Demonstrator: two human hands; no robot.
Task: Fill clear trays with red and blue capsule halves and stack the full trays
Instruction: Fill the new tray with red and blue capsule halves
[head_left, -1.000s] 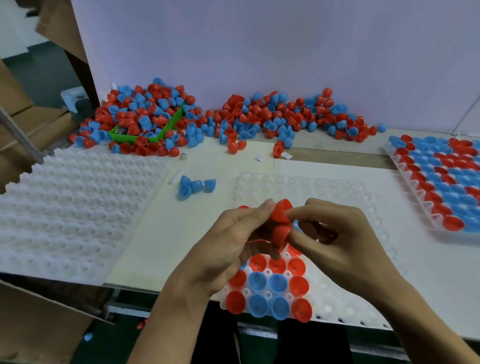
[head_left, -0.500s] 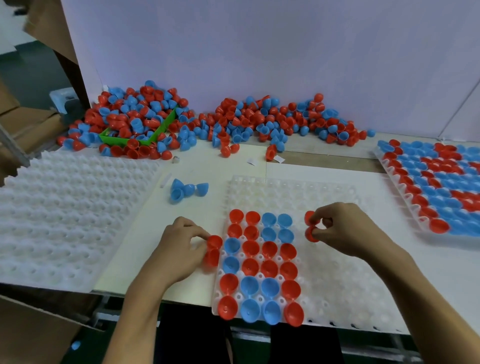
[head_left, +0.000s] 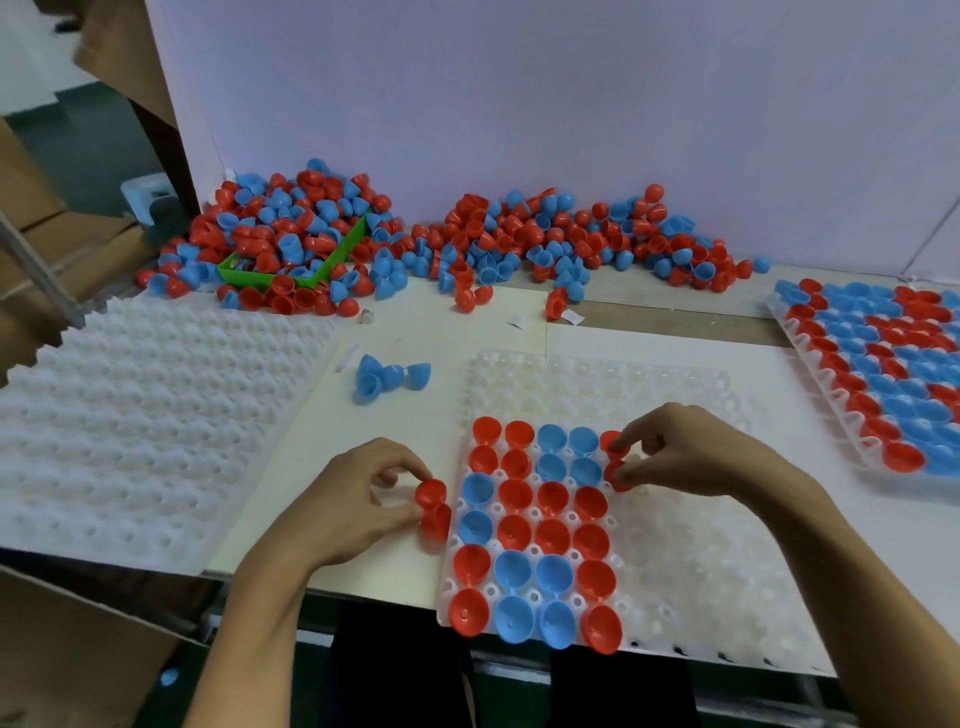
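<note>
A clear tray (head_left: 701, 551) lies in front of me, its left columns filled with red and blue capsule halves (head_left: 524, 525). My left hand (head_left: 348, 509) pinches two red halves (head_left: 434, 506) just off the tray's left edge. My right hand (head_left: 696, 452) pinches two more red halves (head_left: 615, 460) over the tray, right beside the filled columns. A big heap of loose red and blue halves (head_left: 467, 239) runs along the back wall.
A stack of white dimpled trays (head_left: 145, 415) covers the left of the table. A full tray (head_left: 883, 364) sits at the far right. Three loose blue halves (head_left: 387, 376) lie behind the working tray. A green bin (head_left: 291, 273) is buried in the heap.
My hands split a stack of red halves held above the tray, then parted and came down. Since half a second ago both hands have kept almost the same place.
</note>
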